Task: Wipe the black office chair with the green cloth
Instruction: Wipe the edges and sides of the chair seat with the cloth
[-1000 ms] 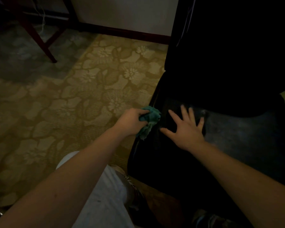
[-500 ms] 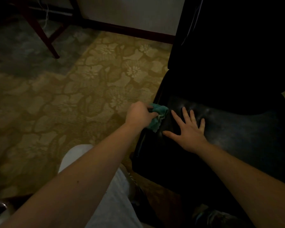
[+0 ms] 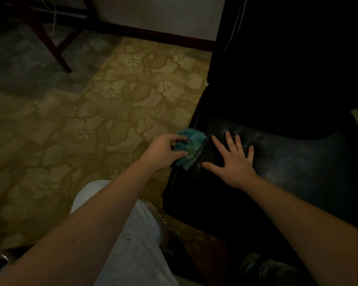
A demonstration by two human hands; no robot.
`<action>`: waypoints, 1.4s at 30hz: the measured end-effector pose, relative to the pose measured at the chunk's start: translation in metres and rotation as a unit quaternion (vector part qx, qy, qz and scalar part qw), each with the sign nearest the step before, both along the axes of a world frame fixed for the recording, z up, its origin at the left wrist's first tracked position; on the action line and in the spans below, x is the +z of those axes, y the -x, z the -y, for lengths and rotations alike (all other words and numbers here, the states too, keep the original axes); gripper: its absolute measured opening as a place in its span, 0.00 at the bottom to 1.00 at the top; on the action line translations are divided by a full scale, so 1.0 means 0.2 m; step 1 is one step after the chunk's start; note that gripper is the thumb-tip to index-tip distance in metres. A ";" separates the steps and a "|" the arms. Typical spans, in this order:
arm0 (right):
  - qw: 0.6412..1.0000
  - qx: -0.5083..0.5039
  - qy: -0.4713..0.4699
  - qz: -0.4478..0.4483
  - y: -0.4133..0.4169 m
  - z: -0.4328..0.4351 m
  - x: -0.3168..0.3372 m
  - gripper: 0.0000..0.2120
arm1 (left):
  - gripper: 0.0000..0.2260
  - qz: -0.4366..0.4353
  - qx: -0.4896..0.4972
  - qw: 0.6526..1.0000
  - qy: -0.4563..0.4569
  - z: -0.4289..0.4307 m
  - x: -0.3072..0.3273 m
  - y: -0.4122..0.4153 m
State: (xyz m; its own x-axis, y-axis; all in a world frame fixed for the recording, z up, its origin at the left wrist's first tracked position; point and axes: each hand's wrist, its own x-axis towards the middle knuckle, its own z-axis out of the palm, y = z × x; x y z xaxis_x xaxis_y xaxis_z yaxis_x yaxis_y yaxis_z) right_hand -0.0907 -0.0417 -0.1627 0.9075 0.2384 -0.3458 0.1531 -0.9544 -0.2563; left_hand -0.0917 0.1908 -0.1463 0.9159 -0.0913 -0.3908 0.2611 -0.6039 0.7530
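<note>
The black office chair (image 3: 298, 162) fills the right side, its shiny seat facing me and its dark backrest rising behind. My left hand (image 3: 163, 151) grips a folded green cloth (image 3: 191, 150) with zigzag edges, pressed against the seat's left edge. Flat on the seat just right of the cloth lies my right hand (image 3: 234, 162), palm down with fingers spread and nothing in it. The chair's base is hidden in shadow.
Patterned yellow-brown carpet (image 3: 91, 131) covers the floor to the left. Dark red wooden furniture legs (image 3: 50, 44) stand at the far left, by a wall with a dark baseboard (image 3: 163, 36). My knee in light trousers (image 3: 132, 234) is below, close to the seat's front corner.
My left hand has slid the cloth a little farther along the seat's left edge, and the cloth now shows more of its folded layers. My right hand stays pressed on the seat.
</note>
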 end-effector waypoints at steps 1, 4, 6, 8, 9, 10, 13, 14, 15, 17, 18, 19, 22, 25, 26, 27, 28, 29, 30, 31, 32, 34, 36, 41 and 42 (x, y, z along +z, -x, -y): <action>1.000 0.002 0.001 0.002 0.00 0.00 0.00 0.43 | 0.19 0.016 0.003 0.999 -0.032 0.02 0.01 -0.01; 1.000 0.003 0.000 0.005 0.00 0.00 -0.01 0.43 | 0.14 0.054 0.027 0.991 -0.115 0.09 0.02 -0.07; 1.000 0.000 0.000 0.002 -0.01 0.00 -0.02 0.43 | 0.12 0.067 0.061 0.988 -0.126 0.12 0.03 -0.12; 1.000 -0.006 -0.001 -0.002 -0.03 0.00 -0.01 0.43 | 0.13 0.069 0.087 0.987 -0.117 0.13 0.04 -0.16; 1.000 -0.009 -0.001 -0.004 -0.03 -0.01 -0.01 0.43 | 0.13 0.069 0.093 0.986 -0.117 0.14 0.04 -0.17; 1.000 -0.012 -0.001 -0.006 -0.03 -0.01 -0.02 0.43 | 0.13 0.068 0.096 0.986 -0.116 0.14 0.04 -0.18; 1.000 -0.013 -0.006 -0.013 -0.03 -0.01 -0.01 0.43 | 0.13 0.053 0.078 0.990 -0.105 0.11 0.03 -0.15; 1.000 -0.012 -0.010 -0.012 -0.02 -0.01 -0.01 0.43 | 0.13 0.049 0.070 0.990 -0.108 0.10 0.03 -0.12; 1.000 -0.009 -0.010 -0.010 -0.02 -0.01 0.00 0.43 | 0.13 0.043 0.063 0.991 -0.114 0.08 0.03 -0.08; 1.000 -0.002 -0.005 -0.001 -0.01 0.00 -0.01 0.43 | 0.13 0.022 0.054 0.992 -0.113 0.05 0.02 -0.02; 1.000 0.001 -0.002 0.004 0.00 0.01 -0.01 0.43 | 0.12 0.015 0.047 0.993 -0.110 0.05 0.02 0.00; 1.000 0.007 0.001 0.006 0.01 0.02 -0.01 0.43 | 0.12 0.016 0.038 0.993 -0.112 0.05 0.02 -0.01; 1.000 0.024 0.009 0.012 0.02 0.03 -0.02 0.42 | 0.11 0.042 0.036 0.991 -0.123 0.08 0.02 -0.06; 0.999 0.031 0.019 0.008 0.02 0.03 0.00 0.41 | 0.11 0.065 0.070 0.988 -0.124 0.11 0.01 -0.08; 0.999 0.033 0.025 0.006 0.02 0.02 0.02 0.40 | 0.11 0.070 0.074 0.987 -0.125 0.12 0.00 -0.07; 0.999 0.036 0.029 0.007 0.05 0.01 0.04 0.39 | 0.11 0.074 0.076 0.987 -0.123 0.12 -0.01 -0.06; 0.999 0.043 0.032 0.011 0.09 -0.01 0.05 0.38 | 0.10 0.075 0.078 0.987 -0.121 0.11 -0.02 -0.05; 0.998 0.054 0.033 0.015 0.14 -0.02 0.05 0.39 | 0.10 0.074 0.078 0.987 -0.121 0.11 -0.02 -0.04; 0.997 0.069 0.034 0.016 0.19 -0.02 0.05 0.41 | 0.10 0.069 0.080 0.987 -0.122 0.11 -0.02 -0.04; 0.996 0.083 0.037 0.014 0.23 -0.03 0.04 0.42 | 0.11 0.061 0.084 0.987 -0.120 0.11 -0.02 -0.02; 0.995 0.091 0.041 0.010 0.26 -0.02 0.03 0.43 | 0.11 0.050 0.087 0.988 -0.114 0.11 -0.02 0.00; 0.995 0.092 0.045 0.000 0.26 -0.01 0.02 0.44 | 0.11 0.036 0.086 0.990 -0.102 0.11 -0.01 0.06; 0.994 0.095 0.046 -0.002 0.25 0.00 0.01 0.44 | 0.10 0.036 0.073 0.991 -0.102 0.11 -0.02 0.16; 0.993 0.109 0.032 0.011 0.28 0.04 -0.02 0.44 | 0.10 0.047 0.069 0.987 -0.134 0.14 -0.01 0.29; 0.993 0.110 0.029 0.013 0.28 0.04 -0.02 0.44 | 0.10 0.038 0.066 0.988 -0.134 0.14 0.01 0.28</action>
State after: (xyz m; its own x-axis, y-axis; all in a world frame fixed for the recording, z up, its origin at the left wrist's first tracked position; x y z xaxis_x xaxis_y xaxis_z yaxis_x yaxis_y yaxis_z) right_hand -0.1466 -0.0504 -0.1675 0.8440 0.4130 -0.3423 0.3658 -0.9099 -0.1957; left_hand -0.1467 0.1626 -0.1448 0.9404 0.1275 -0.3152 0.2997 -0.7487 0.5912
